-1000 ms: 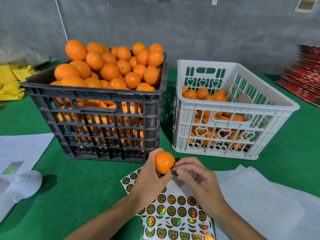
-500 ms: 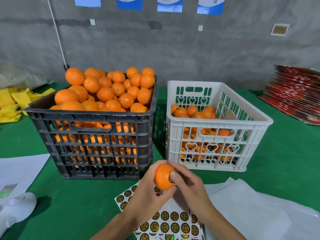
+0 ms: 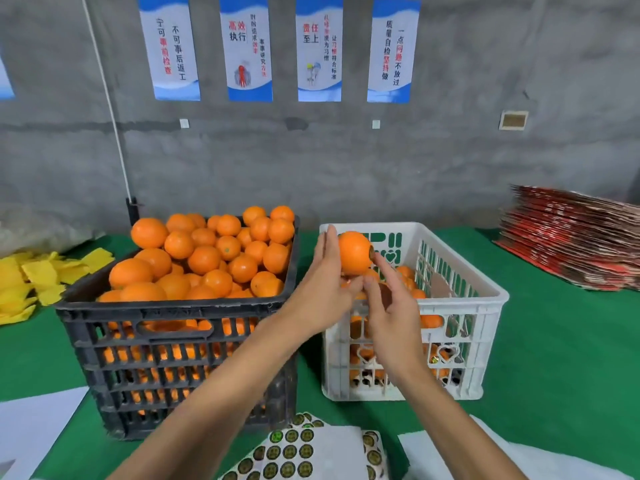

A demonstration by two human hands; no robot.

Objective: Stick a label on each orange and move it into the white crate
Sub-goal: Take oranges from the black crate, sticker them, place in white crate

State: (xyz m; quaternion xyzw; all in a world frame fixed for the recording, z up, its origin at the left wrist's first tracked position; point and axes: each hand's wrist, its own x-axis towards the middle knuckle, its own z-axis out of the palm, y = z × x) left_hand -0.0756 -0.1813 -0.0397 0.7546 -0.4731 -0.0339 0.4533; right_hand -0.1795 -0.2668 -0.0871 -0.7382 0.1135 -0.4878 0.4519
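Far left, on the green table [image 3: 554,341]: loose yellow sheets [image 3: 38,275]; white paper [image 3: 31,427] at the near-left edge.

Black crate [image 3: 180,348], left of centre, heaped above its rim with oranges [image 3: 207,258].

Left hand [image 3: 323,292]: raised between the two crates, fingers straight and pointing up, palm toward the held orange [image 3: 354,252]. The fingers lie against the fruit's left side and the thumb tip meets it from below. A light cradle rather than a wrapped grip.

Held orange: in the air above the near-left corner of the white crate [image 3: 485,306], over its open top and not resting on anything inside. Nearly round, so no clear long axis. A small dark round mark at its right edge, facing right, looks like the label [image 3: 371,252]; too small to read.

Right hand [image 3: 391,306]: just right of and below the fruit, fingers loosely spread and relaxed, index tip near the fruit's lower right. Cannot tell whether it touches. It holds nothing.

White crate: partly filled with oranges, seen over the rim and through the slotted walls.

Near edge, centre: sticker sheets [image 3: 294,448] with round labels, some spots blank.

Far right: stack of flat red cartons [image 3: 571,237].

Back wall: four posters [image 3: 277,50].
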